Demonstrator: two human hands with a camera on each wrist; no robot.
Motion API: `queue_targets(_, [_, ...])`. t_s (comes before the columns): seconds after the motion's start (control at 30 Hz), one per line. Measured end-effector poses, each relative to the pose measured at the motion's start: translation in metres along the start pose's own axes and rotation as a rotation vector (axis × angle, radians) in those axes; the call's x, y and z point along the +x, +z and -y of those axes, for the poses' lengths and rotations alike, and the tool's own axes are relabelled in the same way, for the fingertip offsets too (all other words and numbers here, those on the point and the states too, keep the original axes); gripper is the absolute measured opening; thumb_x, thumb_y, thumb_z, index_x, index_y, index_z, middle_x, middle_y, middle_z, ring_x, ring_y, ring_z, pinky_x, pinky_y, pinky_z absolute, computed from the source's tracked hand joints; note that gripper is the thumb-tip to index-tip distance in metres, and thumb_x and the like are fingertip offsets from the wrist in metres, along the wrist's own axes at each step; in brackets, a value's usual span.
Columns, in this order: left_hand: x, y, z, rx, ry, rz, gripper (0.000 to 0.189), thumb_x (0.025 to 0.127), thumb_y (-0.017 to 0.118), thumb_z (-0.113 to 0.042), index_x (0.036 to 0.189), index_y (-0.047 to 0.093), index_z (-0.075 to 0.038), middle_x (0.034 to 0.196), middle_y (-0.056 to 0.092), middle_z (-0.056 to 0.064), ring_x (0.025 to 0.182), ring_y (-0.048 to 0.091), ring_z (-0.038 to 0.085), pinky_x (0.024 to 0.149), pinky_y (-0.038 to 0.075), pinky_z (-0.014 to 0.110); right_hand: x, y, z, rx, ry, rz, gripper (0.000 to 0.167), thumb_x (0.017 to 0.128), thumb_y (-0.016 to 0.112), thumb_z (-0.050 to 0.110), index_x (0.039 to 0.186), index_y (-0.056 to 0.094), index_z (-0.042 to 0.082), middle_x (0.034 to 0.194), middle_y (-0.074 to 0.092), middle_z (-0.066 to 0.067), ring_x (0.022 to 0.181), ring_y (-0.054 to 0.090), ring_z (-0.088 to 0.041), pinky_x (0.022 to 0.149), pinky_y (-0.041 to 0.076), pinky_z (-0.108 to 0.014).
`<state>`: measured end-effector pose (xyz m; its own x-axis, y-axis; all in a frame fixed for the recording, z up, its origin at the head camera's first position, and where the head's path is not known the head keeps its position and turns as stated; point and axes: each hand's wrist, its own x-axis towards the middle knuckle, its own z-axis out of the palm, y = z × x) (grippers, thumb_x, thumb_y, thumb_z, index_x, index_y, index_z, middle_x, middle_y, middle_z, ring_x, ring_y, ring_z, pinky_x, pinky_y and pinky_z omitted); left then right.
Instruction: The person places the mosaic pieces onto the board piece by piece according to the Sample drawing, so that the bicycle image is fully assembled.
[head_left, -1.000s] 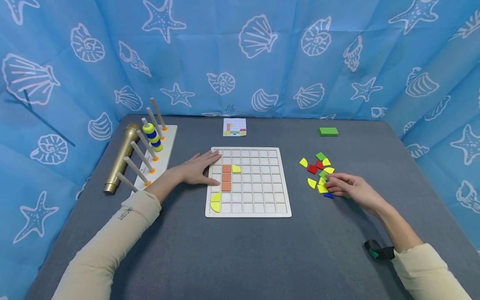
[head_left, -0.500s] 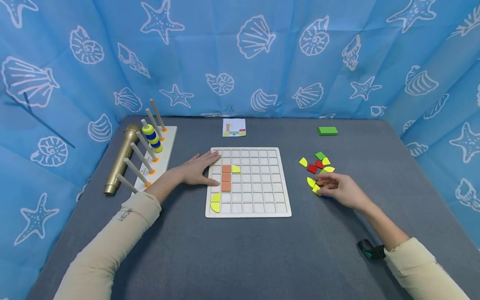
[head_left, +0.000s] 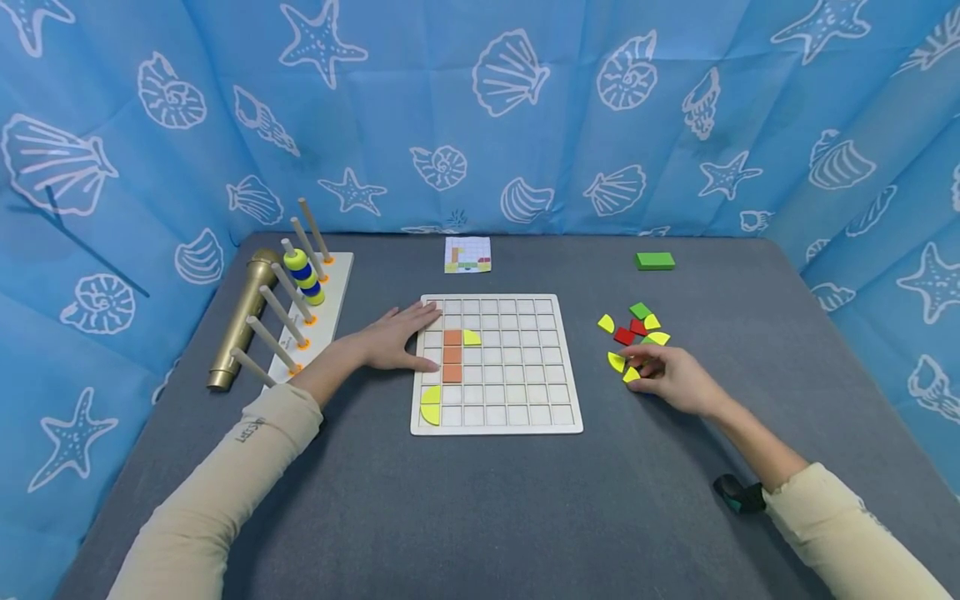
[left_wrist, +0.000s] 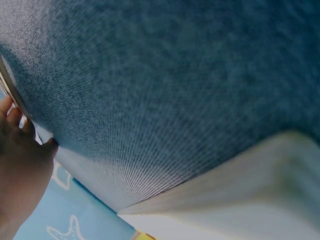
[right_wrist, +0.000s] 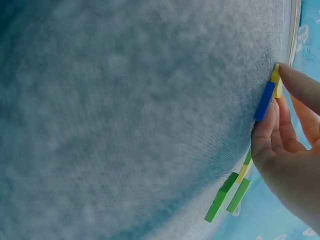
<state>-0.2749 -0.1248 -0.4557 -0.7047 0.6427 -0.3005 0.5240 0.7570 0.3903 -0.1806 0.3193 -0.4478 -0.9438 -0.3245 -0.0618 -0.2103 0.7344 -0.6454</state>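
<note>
My left hand (head_left: 401,337) rests with spread fingers on the left edge of the white grid board (head_left: 517,430). The board holds orange squares (head_left: 453,355), two yellow quarter-circle pieces (head_left: 431,404) at lower left and another yellow quarter circle (head_left: 472,337) higher up. To the right of the board, my right hand (head_left: 678,381) bends over the loose pieces, pinching a yellow quarter-circle piece (head_left: 631,375) between thumb and fingers. A second yellow quarter circle (head_left: 617,362) lies at the fingertips. In the right wrist view, a blue piece (right_wrist: 264,101) lies against the fingers.
Red squares (head_left: 625,336), a green piece (head_left: 642,310) and more yellow quarter circles lie beyond the right hand. Farther back are a green block (head_left: 656,262) and a pattern card (head_left: 467,255). A pegged stand (head_left: 341,275) and a gold tube (head_left: 243,321) occupy the left side.
My right hand has moved left over the pile, and the yellow pieces by its fingertips have slid left with it. My left hand stays on the board.
</note>
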Motion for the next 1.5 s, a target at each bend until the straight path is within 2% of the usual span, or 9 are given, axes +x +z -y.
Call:
queue_targets(0.23, [-0.001, 0.0, 0.001, -0.001, -0.002, -0.002, 0.098, 0.085, 0.059, -0.062, 0.155, 0.012, -0.014, 0.159, 0.005, 0.006, 0.144, -0.002, 0.023, 0.113, 0.002, 0.05, 0.001, -0.002, 0.004, -0.021, -0.008, 0.01, 0.036, 0.082, 0.073, 0.001, 0.117, 0.064, -0.001, 0.087, 0.057, -0.006, 0.077, 0.053, -0.021, 0.065, 0.047, -0.024])
queue_targets(0.33, [-0.001, -0.001, 0.001, -0.002, -0.001, -0.004, 0.098, 0.084, 0.06, -0.062, 0.155, 0.012, -0.014, 0.159, 0.006, 0.006, 0.144, -0.001, 0.023, 0.113, 0.002, 0.05, 0.002, -0.003, 0.007, -0.032, -0.005, -0.009, 0.033, 0.082, 0.074, 0.003, 0.114, 0.065, 0.0, 0.087, 0.06, -0.006, 0.075, 0.057, -0.02, 0.064, 0.049, -0.025])
queue_targets(0.5, [-0.003, -0.002, 0.001, -0.001, 0.01, -0.01, 0.098, 0.084, 0.06, -0.062, 0.155, 0.012, -0.013, 0.159, 0.006, 0.007, 0.144, -0.001, 0.024, 0.113, 0.002, 0.051, 0.006, -0.005, 0.019, 0.023, 0.025, -0.018, 0.033, 0.084, 0.074, 0.007, 0.115, 0.065, 0.0, 0.093, 0.06, -0.012, 0.072, 0.064, -0.021, 0.059, 0.053, -0.026])
queue_targets(0.77, [-0.003, -0.001, 0.002, 0.0, 0.022, -0.01, 0.098, 0.085, 0.06, -0.062, 0.154, 0.012, -0.012, 0.159, 0.005, 0.007, 0.144, -0.001, 0.024, 0.113, 0.001, 0.051, 0.021, 0.003, 0.041, 0.205, 0.065, 0.105, 0.037, 0.088, 0.07, 0.01, 0.12, 0.062, -0.004, 0.096, 0.063, -0.012, 0.076, 0.064, -0.025, 0.068, 0.055, -0.034])
queue_targets(0.87, [-0.002, 0.0, 0.002, -0.001, 0.018, -0.009, 0.098, 0.085, 0.059, -0.062, 0.154, 0.012, -0.012, 0.159, 0.005, 0.007, 0.144, -0.001, 0.023, 0.113, 0.001, 0.05, 0.026, 0.01, 0.05, 0.272, 0.082, 0.147, 0.035, 0.088, 0.07, 0.012, 0.118, 0.063, -0.005, 0.093, 0.066, -0.011, 0.079, 0.065, -0.027, 0.07, 0.055, -0.035])
queue_targets(1.03, [-0.002, 0.001, 0.001, -0.001, 0.009, -0.009, 0.098, 0.084, 0.06, -0.063, 0.155, 0.012, -0.013, 0.159, 0.005, 0.006, 0.144, -0.002, 0.022, 0.113, 0.0, 0.049, 0.035, 0.023, 0.066, 0.36, 0.064, 0.204, 0.029, 0.088, 0.07, 0.01, 0.111, 0.064, -0.006, 0.088, 0.067, -0.011, 0.082, 0.065, -0.029, 0.07, 0.056, -0.036])
queue_targets(1.33, [-0.001, 0.0, 0.001, 0.007, 0.019, -0.019, 0.098, 0.084, 0.06, -0.063, 0.154, 0.013, -0.013, 0.159, 0.006, 0.006, 0.144, -0.001, 0.023, 0.113, 0.001, 0.05, 0.053, 0.049, 0.097, 0.395, 0.011, 0.3, 0.027, 0.087, 0.069, 0.006, 0.112, 0.064, -0.005, 0.081, 0.063, -0.01, 0.075, 0.064, -0.026, 0.068, 0.056, -0.036])
queue_targets(1.5, [-0.002, 0.0, 0.001, 0.014, 0.013, -0.02, 0.099, 0.083, 0.06, -0.063, 0.154, 0.013, -0.013, 0.159, 0.006, 0.006, 0.144, 0.0, 0.023, 0.113, 0.001, 0.049, 0.061, 0.066, 0.118, 0.416, 0.016, 0.344, 0.025, 0.087, 0.069, 0.005, 0.11, 0.065, -0.005, 0.08, 0.065, -0.01, 0.073, 0.066, -0.024, 0.068, 0.056, -0.035])
